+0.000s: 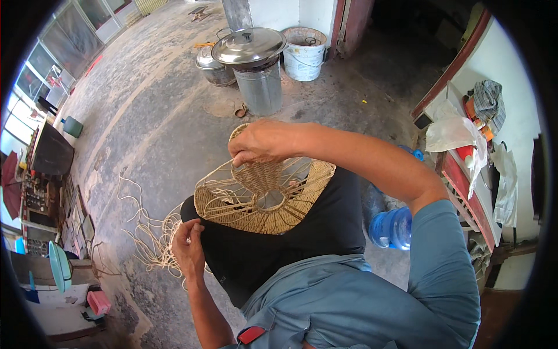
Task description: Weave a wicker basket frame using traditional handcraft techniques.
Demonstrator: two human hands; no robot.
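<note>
A woven straw piece [256, 224] rests on my lap over black trousers. It has a curved band, a ring-shaped opening in the middle and a raised woven lobe [261, 177]. Bent over the top of that lobe, my right hand [260, 142] grips it with curled fingers. Loose strands cross the gap between lobe and band. At the band's left end, a little below it, my left hand [188, 243] pinches a pale cord, most of which its fingers hide. Beside this hand, a tangled heap of pale cord [152, 247] lies on the floor.
Ahead stand a metal cylinder stove [260, 90] under a lidded pan [249, 45], a smaller pot [216, 72] and a white bucket [304, 61]. Blue water jugs [392, 228] stand at my right, near a cluttered table [465, 186]. A dark cabinet [52, 152] is far left.
</note>
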